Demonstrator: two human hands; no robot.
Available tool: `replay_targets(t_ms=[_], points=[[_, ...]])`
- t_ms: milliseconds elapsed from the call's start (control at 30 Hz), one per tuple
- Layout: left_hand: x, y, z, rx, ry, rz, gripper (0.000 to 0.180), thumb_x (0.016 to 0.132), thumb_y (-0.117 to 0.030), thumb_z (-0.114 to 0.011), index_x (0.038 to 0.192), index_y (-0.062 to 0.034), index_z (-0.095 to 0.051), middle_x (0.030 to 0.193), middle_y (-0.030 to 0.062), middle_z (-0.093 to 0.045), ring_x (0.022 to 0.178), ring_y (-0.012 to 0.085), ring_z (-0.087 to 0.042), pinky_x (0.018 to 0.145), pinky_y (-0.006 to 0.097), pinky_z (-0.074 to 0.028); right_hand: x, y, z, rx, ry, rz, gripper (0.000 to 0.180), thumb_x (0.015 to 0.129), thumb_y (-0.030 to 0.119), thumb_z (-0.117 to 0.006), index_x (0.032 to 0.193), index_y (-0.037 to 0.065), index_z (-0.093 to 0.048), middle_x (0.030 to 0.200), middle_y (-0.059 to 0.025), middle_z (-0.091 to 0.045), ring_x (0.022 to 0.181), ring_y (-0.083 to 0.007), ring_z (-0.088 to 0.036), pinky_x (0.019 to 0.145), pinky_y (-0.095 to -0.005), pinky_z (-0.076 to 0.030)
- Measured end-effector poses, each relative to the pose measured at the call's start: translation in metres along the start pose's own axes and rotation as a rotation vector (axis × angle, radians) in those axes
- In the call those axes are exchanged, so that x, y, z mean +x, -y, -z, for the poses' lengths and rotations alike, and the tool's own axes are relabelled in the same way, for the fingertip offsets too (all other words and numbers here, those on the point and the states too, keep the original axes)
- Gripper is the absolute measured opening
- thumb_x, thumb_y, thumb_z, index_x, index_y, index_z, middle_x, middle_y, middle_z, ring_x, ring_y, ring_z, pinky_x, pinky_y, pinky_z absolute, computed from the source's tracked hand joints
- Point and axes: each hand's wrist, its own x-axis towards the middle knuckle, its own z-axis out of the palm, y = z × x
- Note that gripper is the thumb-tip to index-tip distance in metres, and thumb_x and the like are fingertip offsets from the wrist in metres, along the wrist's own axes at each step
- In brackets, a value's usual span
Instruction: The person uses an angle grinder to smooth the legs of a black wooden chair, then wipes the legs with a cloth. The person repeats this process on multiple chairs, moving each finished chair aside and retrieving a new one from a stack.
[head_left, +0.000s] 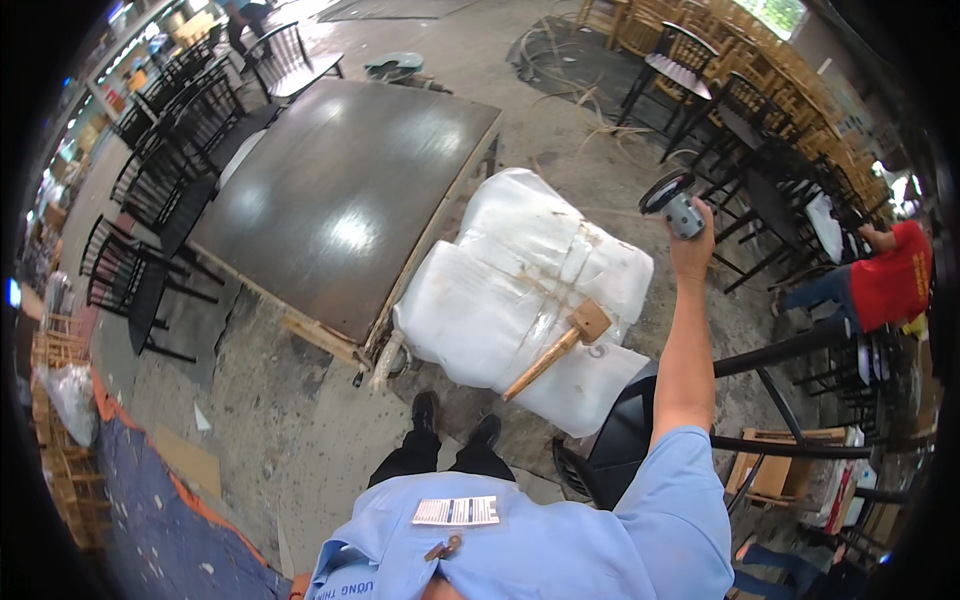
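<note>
My right hand [692, 245] reaches far out, its fingers wrapped round a grey cylindrical tool [684, 218] with a black round disc [665, 188] at its far side. The exact kind of tool cannot be made out. Left of the outstretched arm, a wooden mallet [588, 320] lies on a large white foam-wrapped bundle [520, 240]. A black chair [622, 440] rests tipped against the bundle's near right corner, its legs pointing right beneath my forearm. My left hand is out of the picture.
A dark brown wooden table top [350, 190] stands left of the bundle. Black chairs [135, 280] line its left side, with more stacked at the right. A person in a red shirt [890, 275] works at the right. Cords lie on the floor at the back.
</note>
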Motion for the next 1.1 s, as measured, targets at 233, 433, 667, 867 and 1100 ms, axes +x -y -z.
replay_targets(t_ms=[233,433,667,867,1100], points=[[0.001,-0.010,-0.035,-0.221,0.010,-0.011,0.033,0.083,-0.025,-0.062,0.109,-0.0049,-0.068,0.098,0.0204,-0.068,0.093,0.0250,-0.067,0.077,0.038,-0.053,-0.005,0.096,-0.110,0.886,0.054,-0.349,0.029,0.074,-0.002,-0.081,0.100,-0.001,-0.067,0.090,-0.0049,-0.073,0.081,-0.0157,-0.071,0.076,-0.0302,-0.056],[0.039,-0.042,-0.013,-0.812,-0.062,-0.001,0.036,0.088,-0.023,-0.062,0.116,-0.0011,-0.063,0.107,0.0163,-0.069,0.099,0.0279,-0.067,0.080,0.042,-0.054,-0.027,0.171,-0.149,1.100,0.244,-0.476,0.032,0.077,-0.010,-0.073,0.106,0.000,-0.064,0.095,-0.0092,-0.070,0.083,-0.0228,-0.070,0.078,-0.0360,-0.060],[0.083,0.008,0.022,-0.778,0.082,0.011,0.036,0.090,-0.023,-0.060,0.118,0.0000,-0.060,0.107,0.0131,-0.068,0.097,0.0287,-0.067,0.080,0.044,-0.055,-0.054,0.263,-0.153,1.306,0.294,-0.722,0.024,0.082,0.000,-0.075,0.103,0.003,-0.064,0.098,-0.0060,-0.067,0.082,-0.0195,-0.068,0.067,-0.0360,-0.063],[0.125,0.076,0.055,-0.599,0.140,-0.125,0.038,0.091,-0.024,-0.059,0.122,-0.0013,-0.057,0.118,0.0136,-0.064,0.105,0.0291,-0.065,0.085,0.046,-0.053,-0.142,0.329,-0.109,0.989,0.450,-0.928,0.025,0.084,0.004,-0.073,0.105,0.008,-0.060,0.099,-0.0045,-0.065,0.089,-0.0195,-0.067,0.065,-0.0375,-0.060],[0.199,0.075,0.117,-0.599,0.195,-0.081,0.029,0.088,-0.023,-0.060,0.109,-0.0034,-0.061,0.096,0.0085,-0.066,0.087,0.0228,-0.066,0.069,0.038,-0.052,-0.230,0.375,-0.067,0.801,0.562,-0.952,0.023,0.084,0.000,-0.072,0.105,0.002,-0.060,0.088,-0.0074,-0.068,0.072,-0.0230,-0.072,0.062,-0.0294,-0.059]])
